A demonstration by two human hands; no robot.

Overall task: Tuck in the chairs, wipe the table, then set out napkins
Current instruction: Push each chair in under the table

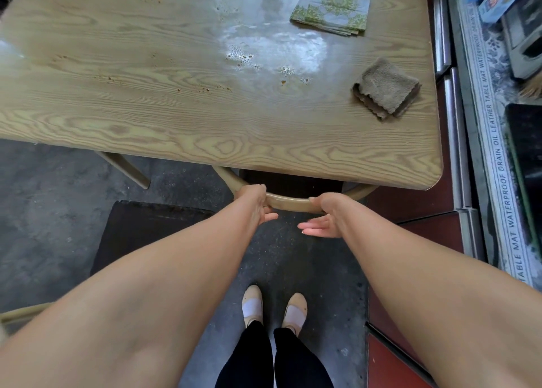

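Note:
The curved wooden back of a chair (289, 204) pokes out from under the near edge of the wooden table (146, 117); its dark seat is mostly beneath the top. My left hand (255, 204) wraps the rail's left part, fingers curled under it. My right hand (321, 217) rests against the rail's right part with the thumb hooked over it and the fingers straight and apart. A folded brown cloth (387, 89) lies on the table at the right. A stack of green patterned napkins (331, 6) lies at the far right. Wet smears and crumbs (243, 56) mark the tabletop.
A second chair's dark seat (146, 232) stands out from the table at my left, with part of its frame (17, 314) at the lower left. A counter with steel rails (453, 141) and a printed mat (498, 158) runs along the right. My feet stand on grey floor.

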